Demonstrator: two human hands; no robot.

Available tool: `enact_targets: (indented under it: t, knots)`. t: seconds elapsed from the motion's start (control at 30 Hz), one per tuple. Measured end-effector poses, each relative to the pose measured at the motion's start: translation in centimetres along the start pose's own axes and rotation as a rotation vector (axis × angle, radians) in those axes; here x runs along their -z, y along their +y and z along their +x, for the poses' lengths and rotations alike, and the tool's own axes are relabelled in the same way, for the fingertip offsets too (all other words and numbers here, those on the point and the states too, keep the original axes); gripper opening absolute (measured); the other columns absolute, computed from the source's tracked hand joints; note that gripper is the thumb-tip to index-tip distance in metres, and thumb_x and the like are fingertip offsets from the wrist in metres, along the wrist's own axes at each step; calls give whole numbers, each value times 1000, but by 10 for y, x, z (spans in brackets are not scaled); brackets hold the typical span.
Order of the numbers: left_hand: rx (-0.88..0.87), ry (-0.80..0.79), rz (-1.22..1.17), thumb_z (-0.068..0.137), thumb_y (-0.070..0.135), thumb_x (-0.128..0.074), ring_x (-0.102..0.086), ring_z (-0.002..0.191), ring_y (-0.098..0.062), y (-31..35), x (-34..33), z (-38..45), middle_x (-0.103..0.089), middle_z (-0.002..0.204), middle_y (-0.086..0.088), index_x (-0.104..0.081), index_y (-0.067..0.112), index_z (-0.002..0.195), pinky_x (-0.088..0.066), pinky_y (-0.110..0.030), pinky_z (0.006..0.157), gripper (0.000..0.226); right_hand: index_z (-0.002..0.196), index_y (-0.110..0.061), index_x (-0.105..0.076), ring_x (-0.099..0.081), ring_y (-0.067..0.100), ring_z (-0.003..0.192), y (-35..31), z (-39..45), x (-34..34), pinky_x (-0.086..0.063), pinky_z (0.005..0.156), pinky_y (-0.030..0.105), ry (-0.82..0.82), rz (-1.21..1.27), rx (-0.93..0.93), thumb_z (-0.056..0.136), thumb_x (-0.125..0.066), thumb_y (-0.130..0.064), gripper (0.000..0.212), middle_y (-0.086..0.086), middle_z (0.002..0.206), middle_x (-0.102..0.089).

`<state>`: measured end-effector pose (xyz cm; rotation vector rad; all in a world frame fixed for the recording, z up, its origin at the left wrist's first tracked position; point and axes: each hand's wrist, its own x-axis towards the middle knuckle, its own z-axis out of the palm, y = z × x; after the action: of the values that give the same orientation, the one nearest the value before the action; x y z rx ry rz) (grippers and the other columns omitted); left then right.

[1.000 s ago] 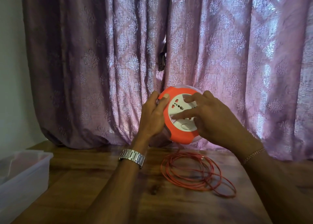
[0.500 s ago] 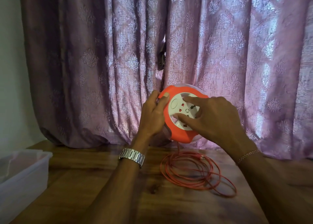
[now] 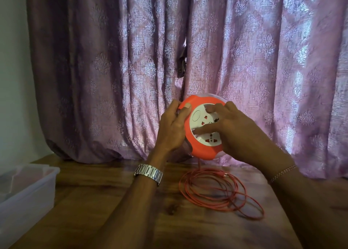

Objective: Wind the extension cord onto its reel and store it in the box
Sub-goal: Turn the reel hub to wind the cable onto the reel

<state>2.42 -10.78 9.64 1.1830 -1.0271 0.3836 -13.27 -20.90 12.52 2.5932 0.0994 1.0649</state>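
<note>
I hold a round orange reel (image 3: pixel 202 130) upright in the middle of the frame, in front of a drawn mauve curtain (image 3: pixel 263 60). My left hand (image 3: pixel 172 129) grips the reel's left edge, thumb curled over the orange rim and fingers out of sight behind it. My right hand (image 3: pixel 237 130) lies across the white socket face (image 3: pixel 201 122), with the forefinger and thumb stretched flat and pressing on it; it holds nothing.

From the bottom of the reel the orange cord (image 3: pixel 222 194) drops to the wooden table (image 3: pixel 113 201) and lies there in loose, overlapping loops at lower centre-right. Its plug end shows near the top of the loops. Most of the cord looks unwound, so the winding seems far from done.

A clear plastic box (image 3: pixel 26 190) sits at the lower left edge of the frame, well apart from the reel.

To wind well, I judge that my left hand should keep the outer shell steady while my right turns the white centre in even circles. Raising the reel a little would let the cord feed straight up. The crossed loops could snag, so a slow pace is wise.
</note>
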Motion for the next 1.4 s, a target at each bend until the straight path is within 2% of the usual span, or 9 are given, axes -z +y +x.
enact_targets:
  t: [0.13, 0.2, 0.3, 0.47, 0.67, 0.8, 0.93, 1.2, 1.4]
  knots:
    - [-16, -10, 56, 90, 57, -52, -52, 63, -9, 1, -4, -2, -56, 63, 15, -49, 34, 71, -44, -41, 63, 30, 108, -54, -65, -55, 31, 106, 2, -3, 0, -50, 70, 39, 37, 7, -53, 70, -59, -33, 44, 7, 116, -59]
    - [-22, -13, 61, 90, 57, -52, -50, 62, -8, 2, -4, -2, -54, 62, 15, -48, 35, 70, -43, -40, 63, 30, 113, -59, -59, -59, 26, 100, 3, -5, 2, -46, 66, 33, 87, 5, -99, 66, -40, -45, 52, 0, 104, -60]
    - [-25, 5, 30, 93, 49, -54, -44, 59, -6, 3, -4, -1, -50, 60, 14, -45, 29, 71, -38, -35, 61, 31, 117, -60, -55, -65, 25, 86, 2, -4, 0, -45, 63, 30, 205, 6, -239, 62, -57, -60, 55, -8, 90, -69]
    - [10, 4, -69, 94, 38, -56, -49, 58, -4, 6, -3, 0, -54, 59, 15, -44, 23, 73, -40, -24, 56, 29, 120, -52, -58, -67, 26, 82, -3, -1, -2, -49, 65, 32, 266, 16, -367, 59, -47, -89, 73, -7, 82, -74]
    - [17, 7, -59, 95, 39, -55, -54, 61, -9, 9, -1, 0, -57, 60, 14, -48, 30, 70, -42, -31, 59, 28, 115, -39, -65, -52, 20, 84, 4, -1, 6, -44, 56, 31, 315, -77, -246, 74, -55, -76, 58, -4, 82, -64]
    - [19, 11, -70, 95, 41, -55, -55, 65, -15, 8, 1, 1, -55, 63, 11, -49, 34, 68, -41, -36, 62, 29, 103, -36, -70, -40, 11, 96, 16, -3, 11, -47, 74, 38, 185, 156, -25, 83, -66, -37, 20, -7, 108, -60]
    - [-4, 10, -39, 95, 44, -55, -53, 62, -9, 6, 1, 1, -55, 62, 13, -49, 35, 68, -40, -33, 60, 28, 110, -50, -65, -33, 19, 115, 10, -2, 10, -50, 83, 42, -76, 124, -27, 73, -61, 6, 67, -5, 145, -40]
    - [-18, 19, 21, 91, 53, -54, -58, 63, -9, 4, -1, 1, -59, 65, 12, -50, 34, 71, -44, -36, 59, 28, 117, -61, -55, -45, 25, 113, 4, -3, 6, -46, 72, 35, 14, 19, -86, 79, -52, -19, 56, 2, 127, -49]
    - [-12, 11, 8, 94, 46, -55, -50, 61, -10, 6, -5, -2, -52, 62, 11, -47, 27, 72, -40, -36, 61, 31, 119, -60, -54, -64, 25, 87, 1, -4, 0, -47, 66, 31, 187, 56, -276, 61, -64, -62, 58, -7, 93, -69]
